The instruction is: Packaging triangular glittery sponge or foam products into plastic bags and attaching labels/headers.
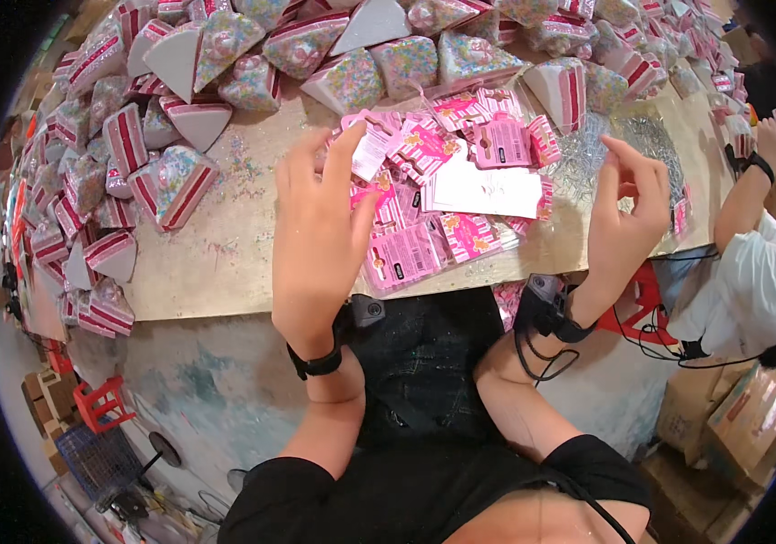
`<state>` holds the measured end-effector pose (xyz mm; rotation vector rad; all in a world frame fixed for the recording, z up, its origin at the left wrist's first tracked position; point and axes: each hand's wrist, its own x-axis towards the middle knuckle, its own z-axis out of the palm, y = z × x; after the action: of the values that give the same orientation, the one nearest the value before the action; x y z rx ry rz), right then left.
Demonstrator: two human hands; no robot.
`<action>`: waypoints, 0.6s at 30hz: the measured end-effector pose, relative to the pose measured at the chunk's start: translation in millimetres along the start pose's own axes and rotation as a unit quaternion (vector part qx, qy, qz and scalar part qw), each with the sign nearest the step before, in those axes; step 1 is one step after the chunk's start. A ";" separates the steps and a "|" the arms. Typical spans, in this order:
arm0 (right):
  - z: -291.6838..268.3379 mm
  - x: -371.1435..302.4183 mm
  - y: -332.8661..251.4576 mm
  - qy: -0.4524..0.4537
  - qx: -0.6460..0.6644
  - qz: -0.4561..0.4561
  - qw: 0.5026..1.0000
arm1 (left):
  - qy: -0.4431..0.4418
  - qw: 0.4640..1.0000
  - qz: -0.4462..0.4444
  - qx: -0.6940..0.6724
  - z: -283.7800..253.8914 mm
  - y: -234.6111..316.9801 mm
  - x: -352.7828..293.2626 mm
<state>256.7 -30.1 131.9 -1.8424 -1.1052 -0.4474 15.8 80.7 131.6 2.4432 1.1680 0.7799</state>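
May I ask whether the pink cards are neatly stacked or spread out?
Spread out: the pink cards overlap in a loose heap, lying at differing angles.

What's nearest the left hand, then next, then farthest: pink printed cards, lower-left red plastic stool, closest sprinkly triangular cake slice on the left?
1. Pink printed cards: just right of the left hand.
2. Sprinkly triangular cake slice: left, on the table.
3. Red plastic stool: lower left, beyond the table.

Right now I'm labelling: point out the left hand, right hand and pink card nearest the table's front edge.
Left hand [315, 207]: head view, back of hand.
Right hand [628, 222]: head view, middle of the hand.
Pink card [406, 256]: head view, printed face.
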 end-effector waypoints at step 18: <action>-5.0 -2.3 -25.8 0.063 0.008 -0.059 0.996 | 0.181 0.956 -0.146 -0.177 0.6 13.4 1.5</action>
<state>234.6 -30.8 146.3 -1.7166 -1.1308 -0.6122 25.2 73.7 138.3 1.8329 1.3387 1.2532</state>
